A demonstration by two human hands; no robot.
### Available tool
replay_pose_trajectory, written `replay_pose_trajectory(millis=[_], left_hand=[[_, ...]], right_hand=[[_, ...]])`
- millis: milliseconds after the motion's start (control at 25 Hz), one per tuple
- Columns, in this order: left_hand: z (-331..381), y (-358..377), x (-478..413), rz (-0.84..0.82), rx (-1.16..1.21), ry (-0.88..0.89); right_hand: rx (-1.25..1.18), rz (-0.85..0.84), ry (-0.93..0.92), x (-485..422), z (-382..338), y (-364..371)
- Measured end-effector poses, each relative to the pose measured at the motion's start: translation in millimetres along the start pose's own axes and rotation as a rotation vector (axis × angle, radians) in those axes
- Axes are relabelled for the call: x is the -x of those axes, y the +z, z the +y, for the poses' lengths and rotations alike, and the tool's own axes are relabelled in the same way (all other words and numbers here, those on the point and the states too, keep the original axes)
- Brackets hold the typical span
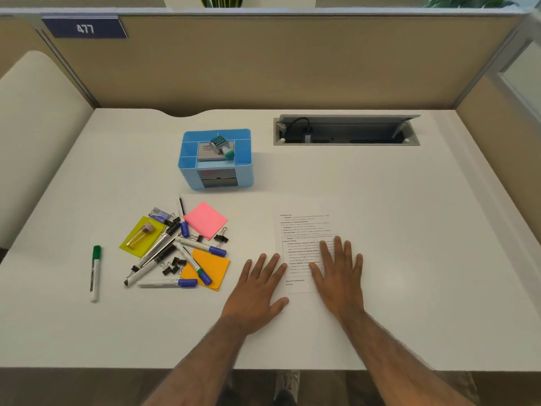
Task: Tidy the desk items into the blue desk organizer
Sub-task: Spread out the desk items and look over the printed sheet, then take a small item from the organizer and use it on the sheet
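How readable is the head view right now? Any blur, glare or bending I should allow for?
Head view: even, soft light, no glare on the desk; wide-angle bending curves the partition's top edge; print on the printed sheet is too blurred to read; blue desk organizer and marker pile are distinct.

Both hands, left [257,288] and right [339,276], lie flat, palms down, fingers spread, forearms bare

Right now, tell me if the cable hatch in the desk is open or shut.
Open. The cable hatch has its lid tilted up at the back, and a black cable and sockets show inside the recess.
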State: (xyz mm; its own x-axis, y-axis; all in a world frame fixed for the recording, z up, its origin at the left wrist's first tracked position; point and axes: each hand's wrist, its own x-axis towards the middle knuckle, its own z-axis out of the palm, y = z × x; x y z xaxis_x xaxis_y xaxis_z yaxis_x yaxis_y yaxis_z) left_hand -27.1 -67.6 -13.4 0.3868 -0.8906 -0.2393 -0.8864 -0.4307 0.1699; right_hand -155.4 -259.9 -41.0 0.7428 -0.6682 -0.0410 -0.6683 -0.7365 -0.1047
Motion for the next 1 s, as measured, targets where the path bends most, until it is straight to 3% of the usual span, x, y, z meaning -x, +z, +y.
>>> replay_pose_trajectory(millis=[320, 560, 880, 1000], left_hand=[[-6, -3, 8, 0.009, 0.028, -0.014], [-57, -16, 31, 0.119, 0.109, -0.237], [-57, -8, 39, 0.139, 0.097, -0.204], [-62, -20, 36, 0.164, 0.106, -0.219]], right_hand=[[0.014, 0.019, -0.014, 1, -6, 2], [0.019, 0.030, -0.029, 3, -8, 2], [0.014, 0.038, -0.031, 3, -9, 1], [-0.042, 0.115, -0.032, 1, -15, -4]])
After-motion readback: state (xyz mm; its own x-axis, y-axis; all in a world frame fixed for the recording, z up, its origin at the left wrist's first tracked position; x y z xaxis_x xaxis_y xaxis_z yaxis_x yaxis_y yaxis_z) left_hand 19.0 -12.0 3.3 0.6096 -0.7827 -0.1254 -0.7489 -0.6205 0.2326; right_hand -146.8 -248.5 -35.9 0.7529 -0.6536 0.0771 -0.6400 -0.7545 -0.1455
